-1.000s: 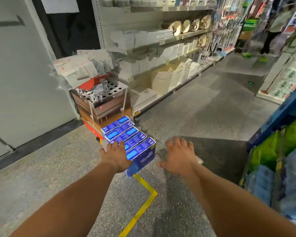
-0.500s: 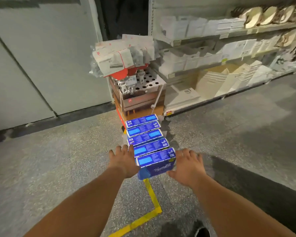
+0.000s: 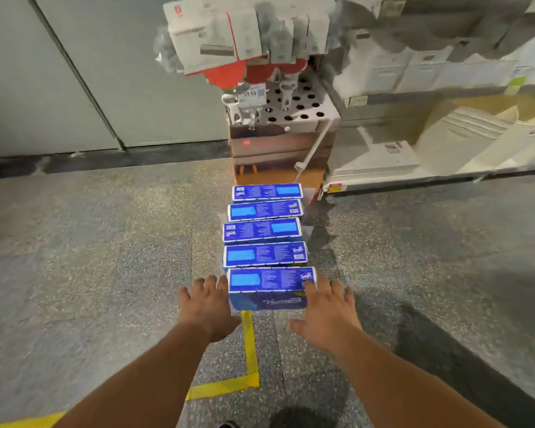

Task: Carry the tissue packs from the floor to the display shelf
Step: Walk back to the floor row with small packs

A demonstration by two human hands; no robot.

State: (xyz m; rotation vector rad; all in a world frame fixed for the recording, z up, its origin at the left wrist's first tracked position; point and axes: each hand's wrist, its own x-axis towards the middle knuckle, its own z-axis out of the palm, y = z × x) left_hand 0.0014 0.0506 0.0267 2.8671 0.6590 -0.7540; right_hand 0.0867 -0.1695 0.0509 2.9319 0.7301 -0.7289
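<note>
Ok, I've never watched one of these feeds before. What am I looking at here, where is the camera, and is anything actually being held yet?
There is no machine here. The camera sits on a person's head and looks forward and down, so the two bare arms reaching in from the bottom edge are that person's own.

On the speckled shop floor stand five blue tissue packs in a row leading away from the camera, the farthest in front of a cardboard display stand. Shelves of pale goods run along the right.

The left hand is at the left end of the nearest tissue pack, the right hand at its right end, fingers fairly straight. The pack looks bracketed rather than lifted; whether either hand presses it yet is hard to tell. A yellow tape line runs along the floor beneath.
</note>
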